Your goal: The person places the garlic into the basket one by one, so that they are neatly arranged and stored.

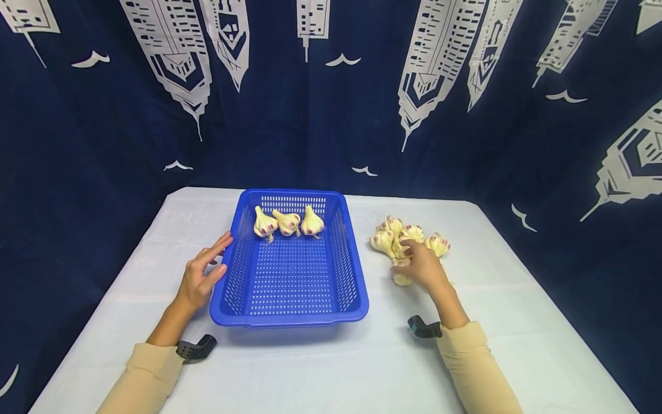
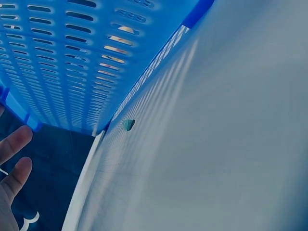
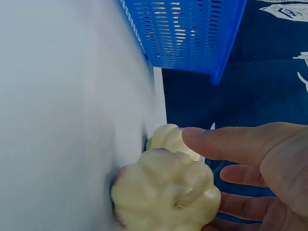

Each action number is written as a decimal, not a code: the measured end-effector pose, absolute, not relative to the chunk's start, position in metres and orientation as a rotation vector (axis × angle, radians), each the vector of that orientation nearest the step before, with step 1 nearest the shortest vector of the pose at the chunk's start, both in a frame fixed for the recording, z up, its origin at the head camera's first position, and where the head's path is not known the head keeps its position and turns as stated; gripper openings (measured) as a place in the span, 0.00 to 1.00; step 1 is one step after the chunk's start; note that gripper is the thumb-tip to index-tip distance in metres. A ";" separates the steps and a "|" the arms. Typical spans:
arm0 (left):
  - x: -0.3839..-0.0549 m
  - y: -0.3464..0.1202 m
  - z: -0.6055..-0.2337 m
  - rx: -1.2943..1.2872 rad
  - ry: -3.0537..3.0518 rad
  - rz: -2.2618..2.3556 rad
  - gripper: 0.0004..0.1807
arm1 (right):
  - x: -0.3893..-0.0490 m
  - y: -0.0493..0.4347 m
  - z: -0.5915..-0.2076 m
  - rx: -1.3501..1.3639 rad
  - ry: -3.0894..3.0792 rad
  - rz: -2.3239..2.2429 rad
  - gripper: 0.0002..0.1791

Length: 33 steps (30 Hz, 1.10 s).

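Observation:
A blue plastic basket (image 1: 289,320) stands on the table with three garlic bulbs (image 1: 312,223) lying along its far end. My left hand (image 1: 199,279) is at the basket's left side, fingers extended near the rim; its fingertips also show in the left wrist view. To the right of the basket lies a pile of several garlic bulbs (image 1: 383,241). My right hand (image 1: 425,267) is over the pile, thumb and fingers apart. In the right wrist view the thumb reaches over a near garlic bulb (image 3: 163,192), with another bulb (image 3: 168,137) behind it; the fingertips are partly hidden.
A white cloth covers the table (image 1: 403,368). Behind it hangs a dark blue curtain (image 1: 310,126) printed with white buildings and birds. A dark band with a small block sits on each wrist.

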<state>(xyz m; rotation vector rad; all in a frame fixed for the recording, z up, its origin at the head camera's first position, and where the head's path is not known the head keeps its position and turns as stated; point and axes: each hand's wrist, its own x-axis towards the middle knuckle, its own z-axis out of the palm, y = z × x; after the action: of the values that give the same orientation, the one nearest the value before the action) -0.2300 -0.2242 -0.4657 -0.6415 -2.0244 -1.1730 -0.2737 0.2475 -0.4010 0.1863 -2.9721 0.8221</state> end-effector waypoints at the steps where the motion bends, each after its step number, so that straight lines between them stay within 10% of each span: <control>1: -0.230 -0.224 -0.466 -0.645 -2.021 -1.174 0.29 | -0.274 0.248 -0.402 0.188 -2.968 0.821 0.38; 33: -0.233 -0.227 -0.469 -0.641 -2.039 -1.161 0.30 | -0.260 0.249 -0.415 0.240 -2.843 0.746 0.37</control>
<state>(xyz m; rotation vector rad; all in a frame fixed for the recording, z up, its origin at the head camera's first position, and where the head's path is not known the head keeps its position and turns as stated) -0.2326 -0.2275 -0.4692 -0.6409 -2.0389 -1.1614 -0.2604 0.2491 -0.4147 0.2405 -2.8433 0.7457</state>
